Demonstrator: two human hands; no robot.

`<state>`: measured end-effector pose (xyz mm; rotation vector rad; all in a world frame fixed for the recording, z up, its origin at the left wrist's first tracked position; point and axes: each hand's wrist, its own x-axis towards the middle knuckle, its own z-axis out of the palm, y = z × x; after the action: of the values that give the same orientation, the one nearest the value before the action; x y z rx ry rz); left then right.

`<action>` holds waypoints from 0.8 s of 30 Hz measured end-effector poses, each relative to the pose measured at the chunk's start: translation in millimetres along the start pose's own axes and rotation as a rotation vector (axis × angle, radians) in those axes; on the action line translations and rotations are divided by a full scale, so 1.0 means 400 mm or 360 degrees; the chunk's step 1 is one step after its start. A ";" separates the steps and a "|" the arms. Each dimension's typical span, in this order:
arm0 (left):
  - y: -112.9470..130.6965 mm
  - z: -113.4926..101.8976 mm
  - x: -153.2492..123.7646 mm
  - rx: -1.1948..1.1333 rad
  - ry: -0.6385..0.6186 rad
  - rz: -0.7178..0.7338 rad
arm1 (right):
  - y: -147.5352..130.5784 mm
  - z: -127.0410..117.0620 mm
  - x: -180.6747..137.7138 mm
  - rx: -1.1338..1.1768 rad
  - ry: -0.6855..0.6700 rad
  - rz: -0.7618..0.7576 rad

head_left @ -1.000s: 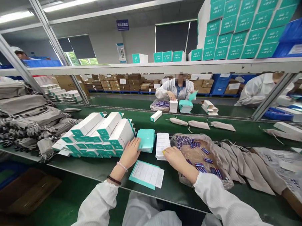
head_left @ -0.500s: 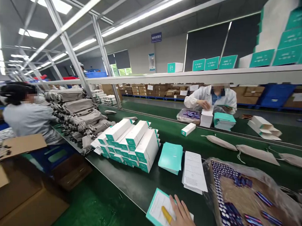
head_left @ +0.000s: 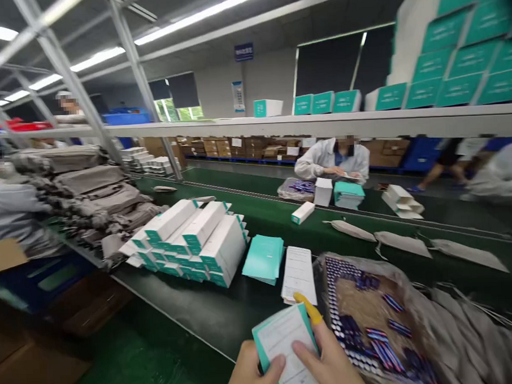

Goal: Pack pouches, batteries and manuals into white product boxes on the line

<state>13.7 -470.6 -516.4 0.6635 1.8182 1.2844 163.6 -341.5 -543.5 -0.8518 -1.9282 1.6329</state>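
White sheet [head_left: 286, 333] on teal booklet [head_left: 258, 340], bottom centre of the frame. Sits clasped at left by left hand [head_left: 252, 374] and at right by right hand [head_left: 332, 359], under both thumbs [head_left: 275, 369], with yellow-covered finger [head_left: 309, 309] at upper right corner.

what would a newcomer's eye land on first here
Probably the bright yellow finger cover at bottom centre, on the right hand, which with the left hand holds a printed white sheet against a teal card. Next, perhaps, the teal-faced boxes piled high on the shelf at upper right, and the blue cylinders in a plastic-lined tray at lower right.
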 end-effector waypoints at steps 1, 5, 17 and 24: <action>0.029 0.028 0.021 -0.0113 -0.0113 0.0045 | -0.016 -0.011 -0.002 0.0191 0.0086 0.0003; 0.082 0.160 0.094 -0.0689 -0.0391 0.0013 | -0.044 -0.044 0.006 0.0468 0.0568 -0.0082; 0.098 0.254 0.193 -0.0407 -0.0813 -0.0042 | -0.117 -0.299 0.055 -0.1317 0.0532 -0.0705; 0.076 0.262 0.221 -0.0415 -0.0987 -0.0187 | -0.063 -0.238 0.067 -0.1100 0.0922 -0.0742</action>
<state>52.5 -336.5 -532.9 0.7000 1.1462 1.0584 207.7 -258.9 -502.6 -0.8916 -2.0336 0.3716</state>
